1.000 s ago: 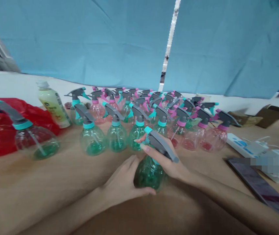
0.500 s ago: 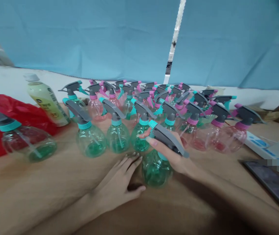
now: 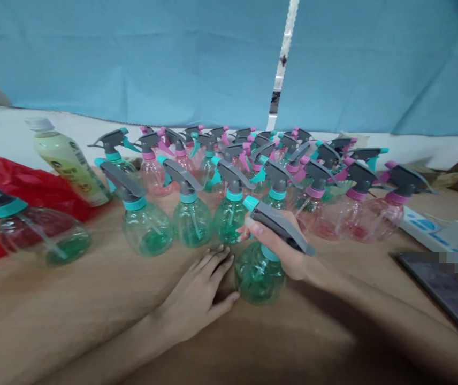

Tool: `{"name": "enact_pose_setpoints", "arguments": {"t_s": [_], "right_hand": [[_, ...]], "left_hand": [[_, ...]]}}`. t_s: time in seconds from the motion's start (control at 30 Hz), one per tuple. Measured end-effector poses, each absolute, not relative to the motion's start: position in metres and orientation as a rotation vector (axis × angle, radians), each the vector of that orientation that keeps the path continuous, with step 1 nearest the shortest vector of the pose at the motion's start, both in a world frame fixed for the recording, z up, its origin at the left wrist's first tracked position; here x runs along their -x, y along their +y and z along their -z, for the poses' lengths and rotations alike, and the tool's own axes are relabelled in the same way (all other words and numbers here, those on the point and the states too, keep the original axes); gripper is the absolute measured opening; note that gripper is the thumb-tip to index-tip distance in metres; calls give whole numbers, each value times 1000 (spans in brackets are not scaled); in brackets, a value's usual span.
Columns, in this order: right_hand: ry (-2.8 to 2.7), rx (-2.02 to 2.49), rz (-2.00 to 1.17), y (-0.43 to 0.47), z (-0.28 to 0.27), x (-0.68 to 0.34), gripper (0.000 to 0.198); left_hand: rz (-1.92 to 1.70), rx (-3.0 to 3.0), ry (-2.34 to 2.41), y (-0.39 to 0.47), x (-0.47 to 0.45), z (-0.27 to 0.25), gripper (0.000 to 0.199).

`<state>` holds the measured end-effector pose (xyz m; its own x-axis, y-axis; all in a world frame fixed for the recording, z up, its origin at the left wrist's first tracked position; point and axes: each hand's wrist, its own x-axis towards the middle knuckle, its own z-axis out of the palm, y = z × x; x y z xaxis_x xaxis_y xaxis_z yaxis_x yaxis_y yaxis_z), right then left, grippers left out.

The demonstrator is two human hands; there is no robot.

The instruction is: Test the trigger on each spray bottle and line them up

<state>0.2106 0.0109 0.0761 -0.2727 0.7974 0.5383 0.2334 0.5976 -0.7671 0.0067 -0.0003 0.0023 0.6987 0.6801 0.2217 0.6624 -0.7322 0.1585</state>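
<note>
A green see-through spray bottle [image 3: 258,278] with a grey and teal trigger head stands in front of me. My right hand [image 3: 283,243] is wrapped round its head and neck, thumb along the side of the head, just under the teal nozzle. Flat on the table to the left of this bottle lies my left hand [image 3: 200,291], fingers stretched forward, thumb close to the bottle's base. Just beyond my hands stand more green spray bottles [image 3: 192,222], and pink ones [image 3: 335,216] are to the right.
Several rows of pink and green spray bottles fill the back. At left are another spray bottle [image 3: 48,235], a red plastic bag [image 3: 28,182] and a drink bottle [image 3: 68,163]. A phone [image 3: 441,294] and a white power strip [image 3: 425,227] lie at right. A blue cloth [image 3: 165,59] hangs behind.
The view has shifted slightly. My right hand's fingers have curled in closer around the spray head. My left hand stays flat beside the bottle.
</note>
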Motion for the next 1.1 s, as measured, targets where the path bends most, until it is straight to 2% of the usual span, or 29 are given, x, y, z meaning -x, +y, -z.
{"name": "enact_pose_setpoints", "arguments": {"t_s": [0.43, 1.1], "right_hand": [[-1742, 817, -900, 7, -67, -213, 18], [-1656, 742, -1142, 8, -58, -214, 43]], "left_hand": [[-361, -2865, 1098, 0, -7, -4, 54], [-469, -2834, 1085, 1, -6, 0, 52]]}}
